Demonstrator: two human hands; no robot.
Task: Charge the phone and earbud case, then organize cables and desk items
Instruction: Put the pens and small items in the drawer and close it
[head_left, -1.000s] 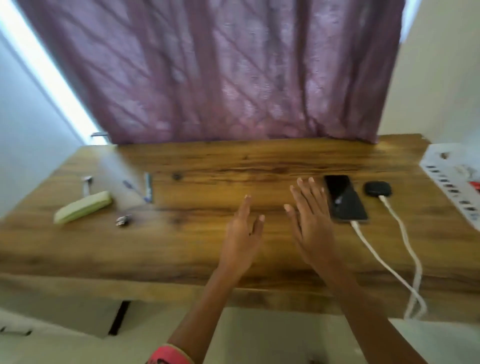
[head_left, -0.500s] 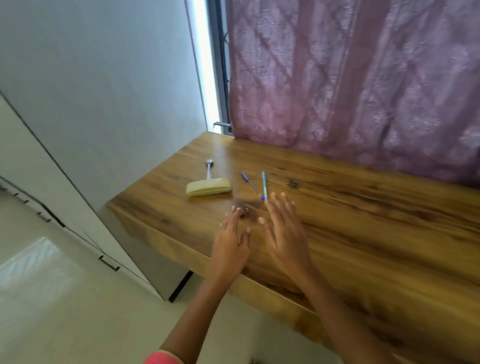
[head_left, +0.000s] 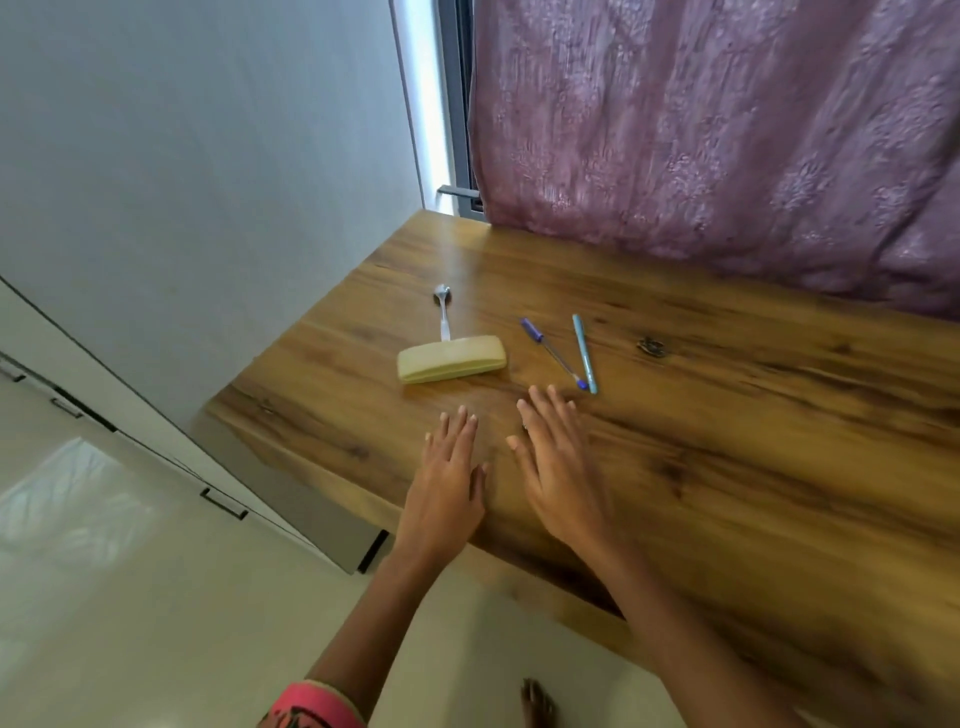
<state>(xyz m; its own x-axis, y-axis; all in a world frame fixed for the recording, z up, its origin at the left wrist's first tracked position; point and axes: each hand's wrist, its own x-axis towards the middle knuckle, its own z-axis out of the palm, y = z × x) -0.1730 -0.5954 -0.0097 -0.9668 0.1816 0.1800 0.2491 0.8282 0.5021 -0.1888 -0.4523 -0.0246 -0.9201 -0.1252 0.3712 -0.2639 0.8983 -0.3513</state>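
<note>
Both hands hover flat over the wooden desk (head_left: 727, 467) near its front left corner. My left hand (head_left: 448, 483) is open, fingers apart, holding nothing. My right hand (head_left: 558, 467) is open too, and a small dark item that lay here earlier is hidden under its fingers. Just beyond the fingertips lie a pale yellow case (head_left: 451, 359), a metal spoon (head_left: 443, 310) behind it, a purple-capped pen (head_left: 553, 353) and a light blue pen (head_left: 584, 353). The phone, earbud case and cables are out of view.
A purple curtain (head_left: 727, 130) hangs along the desk's back edge. A white wall (head_left: 182, 182) stands at the left, with a window frame (head_left: 457, 104) in the corner. Pale floor (head_left: 130, 597) lies below the desk's front edge. A dark knot (head_left: 652, 346) marks the wood.
The view swung left, away from the phone, earbud case and cables, to the desk's left end. Both hands moved left with it and now hover near the yellow case and pens.
</note>
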